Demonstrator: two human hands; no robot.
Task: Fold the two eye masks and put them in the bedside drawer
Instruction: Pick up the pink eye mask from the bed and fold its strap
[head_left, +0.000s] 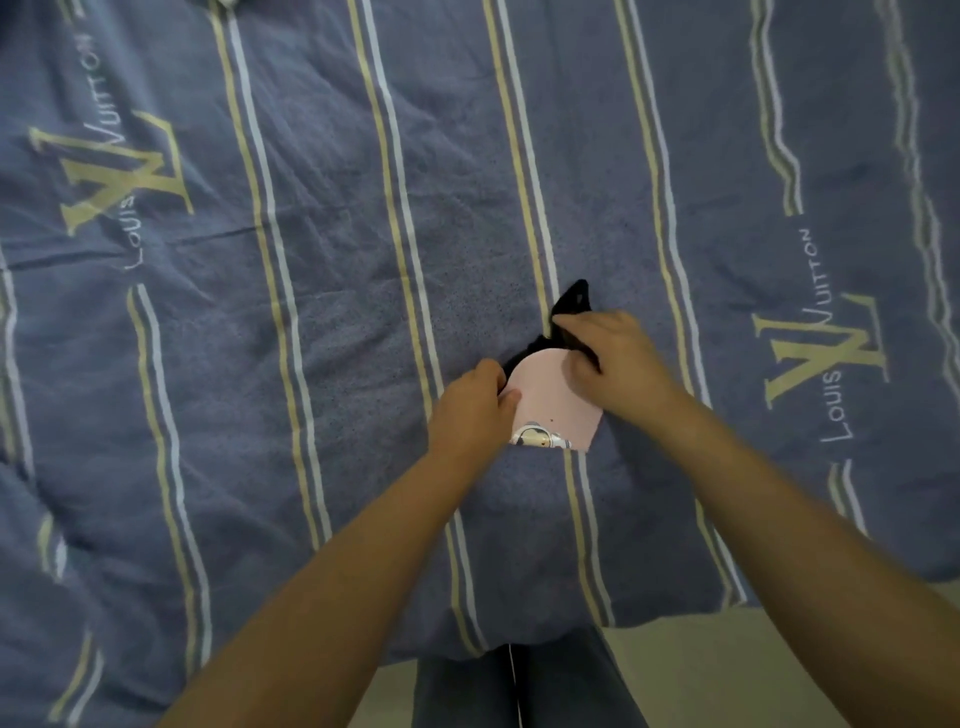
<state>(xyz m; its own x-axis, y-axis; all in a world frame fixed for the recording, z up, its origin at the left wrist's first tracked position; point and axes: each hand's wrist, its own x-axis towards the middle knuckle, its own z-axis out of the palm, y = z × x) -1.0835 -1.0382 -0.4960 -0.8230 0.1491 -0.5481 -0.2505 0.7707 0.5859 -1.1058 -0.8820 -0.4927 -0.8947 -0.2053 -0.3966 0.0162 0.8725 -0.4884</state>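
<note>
A pink eye mask (556, 400), folded in half with a cartoon print at its near edge, lies on the blue striped quilt (311, 312). My left hand (470, 413) pinches its left edge. A black piece, an eye mask or a strap (571, 301), sticks out past the pink mask's far side. My right hand (618, 358) is closed on that black fabric and rests on the pink mask's right part. Most of the black piece is hidden under my hands. No drawer is in view.
The quilt covers nearly the whole view, with cream and white stripes and printed logos. Its near edge hangs at the bottom, where my legs (519, 686) and a pale floor (727, 675) show at the lower right.
</note>
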